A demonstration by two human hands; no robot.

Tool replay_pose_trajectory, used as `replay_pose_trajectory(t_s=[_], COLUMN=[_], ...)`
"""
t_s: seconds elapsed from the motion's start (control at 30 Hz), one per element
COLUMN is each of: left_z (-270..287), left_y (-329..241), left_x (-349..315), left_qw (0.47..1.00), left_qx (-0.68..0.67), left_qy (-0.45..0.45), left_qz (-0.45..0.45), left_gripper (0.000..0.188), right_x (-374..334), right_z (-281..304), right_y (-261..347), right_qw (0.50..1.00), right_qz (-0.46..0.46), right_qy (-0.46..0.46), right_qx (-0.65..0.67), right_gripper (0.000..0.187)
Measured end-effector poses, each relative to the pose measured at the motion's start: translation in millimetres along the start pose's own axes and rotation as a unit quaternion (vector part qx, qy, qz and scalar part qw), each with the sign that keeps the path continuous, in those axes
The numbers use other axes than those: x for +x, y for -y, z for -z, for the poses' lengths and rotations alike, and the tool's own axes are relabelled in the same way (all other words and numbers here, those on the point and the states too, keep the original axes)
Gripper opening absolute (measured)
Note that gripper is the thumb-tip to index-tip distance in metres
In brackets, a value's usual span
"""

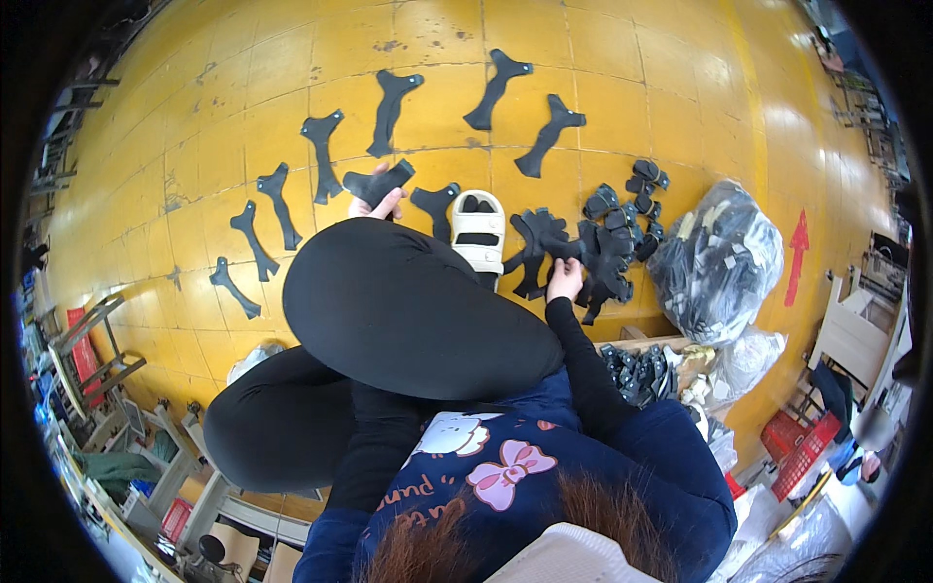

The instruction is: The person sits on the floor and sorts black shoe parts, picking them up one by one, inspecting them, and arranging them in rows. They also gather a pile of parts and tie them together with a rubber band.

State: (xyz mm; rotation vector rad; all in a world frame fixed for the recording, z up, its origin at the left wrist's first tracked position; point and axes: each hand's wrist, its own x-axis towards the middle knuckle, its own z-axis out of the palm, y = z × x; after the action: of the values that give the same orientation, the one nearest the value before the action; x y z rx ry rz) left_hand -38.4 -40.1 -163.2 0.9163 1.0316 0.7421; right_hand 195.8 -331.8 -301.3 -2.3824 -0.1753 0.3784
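Observation:
Between the fingers of my left hand (pixel 387 205) is a black T-shaped strap piece (pixel 374 182), raised beyond my bent knee. My fingers are closed on its near side, and part of the hand is hidden behind the knee. My right hand (pixel 566 282) pinches the near edge of a black strap piece (pixel 564 250) at a heap of similar pieces (pixel 607 255). Another loose black piece (pixel 437 206) lies just right of my left hand. A cream sandal (pixel 479 231) with two wide straps lies between my hands.
Several black strap pieces (pixel 394 112) are spread in an arc over the yellow tiled floor (pixel 233 126). Right of the heap stand a filled clear plastic bag (pixel 721 260) and a box of black parts (pixel 639 374). Farther right is a red crate (pixel 807 452).

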Motion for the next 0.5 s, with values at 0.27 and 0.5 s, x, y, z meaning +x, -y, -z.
replay_pose_trajectory(t_s=[0.27,0.5], left_z=[3.5,-7.8], left_y=[-6.0,-10.1], left_x=[-5.4,-5.8], left_qw=[0.997,0.994], left_qx=[0.047,0.069], left_qy=[-0.039,-0.066], left_qz=[-0.053,-0.051], left_gripper=[0.061,0.051], right_x=[12.2,7.4], right_z=[-1.9,4.3], right_y=[-2.5,7.1], right_qw=[0.994,0.986], right_qz=[-0.08,-0.055], right_qy=[-0.06,-0.155], right_qx=[0.05,-0.04], right_gripper=[0.03,0.046])
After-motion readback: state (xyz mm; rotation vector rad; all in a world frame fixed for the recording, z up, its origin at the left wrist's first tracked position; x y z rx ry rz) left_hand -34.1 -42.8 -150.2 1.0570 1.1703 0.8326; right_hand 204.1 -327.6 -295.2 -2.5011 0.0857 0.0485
